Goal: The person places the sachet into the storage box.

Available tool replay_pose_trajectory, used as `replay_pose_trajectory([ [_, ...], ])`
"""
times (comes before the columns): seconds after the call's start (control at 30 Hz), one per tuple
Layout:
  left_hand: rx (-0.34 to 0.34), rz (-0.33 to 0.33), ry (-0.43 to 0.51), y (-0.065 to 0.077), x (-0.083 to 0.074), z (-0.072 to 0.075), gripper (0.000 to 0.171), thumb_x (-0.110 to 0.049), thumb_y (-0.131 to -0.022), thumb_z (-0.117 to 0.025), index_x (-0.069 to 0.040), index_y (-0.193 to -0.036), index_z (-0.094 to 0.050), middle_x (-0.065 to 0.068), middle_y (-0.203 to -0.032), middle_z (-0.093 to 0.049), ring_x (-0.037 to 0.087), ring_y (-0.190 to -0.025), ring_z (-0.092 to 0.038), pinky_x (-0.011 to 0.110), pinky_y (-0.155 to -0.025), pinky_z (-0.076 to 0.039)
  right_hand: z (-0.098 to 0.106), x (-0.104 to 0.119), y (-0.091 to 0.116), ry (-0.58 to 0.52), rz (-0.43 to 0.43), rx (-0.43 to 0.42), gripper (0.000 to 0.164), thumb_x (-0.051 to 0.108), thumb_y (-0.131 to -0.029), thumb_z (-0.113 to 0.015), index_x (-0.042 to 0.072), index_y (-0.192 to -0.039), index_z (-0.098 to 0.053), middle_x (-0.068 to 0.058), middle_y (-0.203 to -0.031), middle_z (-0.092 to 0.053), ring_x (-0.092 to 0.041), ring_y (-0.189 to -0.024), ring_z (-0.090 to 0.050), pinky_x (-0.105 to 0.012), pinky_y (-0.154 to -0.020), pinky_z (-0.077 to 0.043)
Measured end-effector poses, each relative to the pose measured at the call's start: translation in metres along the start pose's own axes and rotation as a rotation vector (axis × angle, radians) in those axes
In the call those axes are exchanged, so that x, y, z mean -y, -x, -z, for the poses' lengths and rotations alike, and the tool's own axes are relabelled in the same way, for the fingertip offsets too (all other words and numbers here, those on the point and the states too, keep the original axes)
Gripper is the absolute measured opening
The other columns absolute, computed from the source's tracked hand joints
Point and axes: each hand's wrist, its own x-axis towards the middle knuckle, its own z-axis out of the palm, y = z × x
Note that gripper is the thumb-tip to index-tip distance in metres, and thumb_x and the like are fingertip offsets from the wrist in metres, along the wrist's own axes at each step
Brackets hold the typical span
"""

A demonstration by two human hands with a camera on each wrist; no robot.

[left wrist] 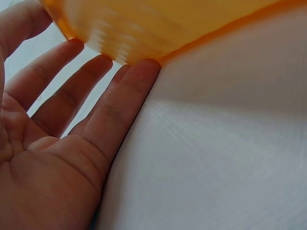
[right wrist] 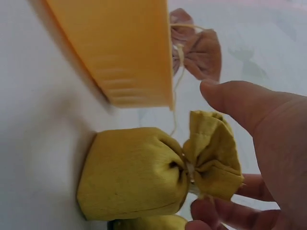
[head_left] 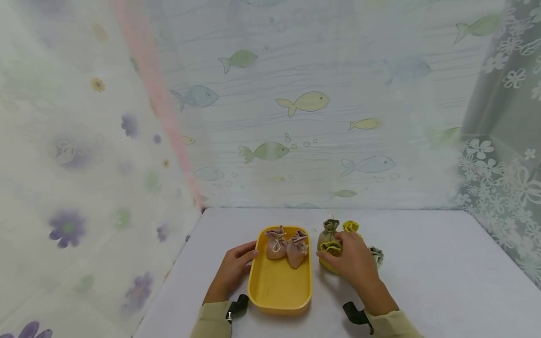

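A yellow tray [head_left: 280, 286] holds two pinkish-brown drawstring pouches [head_left: 276, 246] at its far end. My left hand [head_left: 232, 267] is at the tray's left side; in the left wrist view its fairly straight fingertips touch the orange-looking wall [left wrist: 144, 28]. My right hand [head_left: 355, 260] reaches over a mustard-yellow drawstring pouch [right wrist: 134, 172] standing right of the tray. In the right wrist view the thumb is apart from the gathered top, with the other fingers close behind it; contact there is unclear. The head view shows this hand partly covering the pouch.
Behind the right hand stand an olive-green pouch [head_left: 328, 231] and another yellow pouch [head_left: 351, 226]. A grey-green pouch top [head_left: 376, 256] shows right of the hand. Patterned curtains [head_left: 262, 117] border the white table [head_left: 435, 263] at the back and sides.
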Motion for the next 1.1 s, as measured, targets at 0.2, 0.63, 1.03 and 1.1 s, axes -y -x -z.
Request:
replay_pose_trajectory([
  [0.2,-0.008,0.002,-0.010,-0.0002,-0.0014,-0.0001,0.050,-0.041,-0.097,-0.072,-0.021,-0.142,-0.065,0.002,-0.149,-0.060,0.022,-0.132,-0.061,0.036,-0.100,-0.058,-0.0057,0.0036,0.0012,-0.002,-0.068,0.000,0.076,0.057,-0.079,-0.083,0.008,-0.132,-0.057,-0.021,-0.130,-0.045,-0.030,-0.078,-0.060,-0.048,-0.070,-0.058],
  [0.63,0.001,-0.013,0.004,0.0018,-0.0009,-0.0012,0.049,-0.039,-0.099,-0.070,-0.019,-0.143,-0.063,0.003,-0.150,-0.059,0.023,-0.133,-0.061,0.035,-0.100,-0.058,-0.0080,0.0037,0.0011,-0.022,0.006,-0.102,0.043,0.027,-0.084,-0.074,0.003,-0.118,-0.063,-0.016,-0.115,-0.060,-0.028,-0.095,-0.060,-0.048,-0.080,-0.056],
  [1.03,0.001,-0.011,0.037,0.0028,-0.0015,-0.0013,0.049,-0.037,-0.099,-0.071,-0.018,-0.143,-0.064,0.005,-0.150,-0.059,0.023,-0.131,-0.062,0.036,-0.099,-0.059,-0.0020,0.0071,0.0003,-0.052,0.023,-0.111,0.021,0.014,-0.087,-0.071,0.005,-0.105,-0.071,-0.010,-0.101,-0.068,-0.025,-0.091,-0.063,-0.047,-0.082,-0.058],
  [1.1,-0.001,-0.010,0.037,0.0030,-0.0017,-0.0019,0.048,-0.037,-0.099,-0.071,-0.018,-0.143,-0.064,0.004,-0.149,-0.059,0.023,-0.131,-0.062,0.036,-0.099,-0.059,-0.0018,0.0066,0.0008,-0.058,0.032,-0.123,0.019,0.013,-0.087,-0.072,0.005,-0.104,-0.071,-0.009,-0.100,-0.068,-0.025,-0.090,-0.064,-0.047,-0.081,-0.058],
])
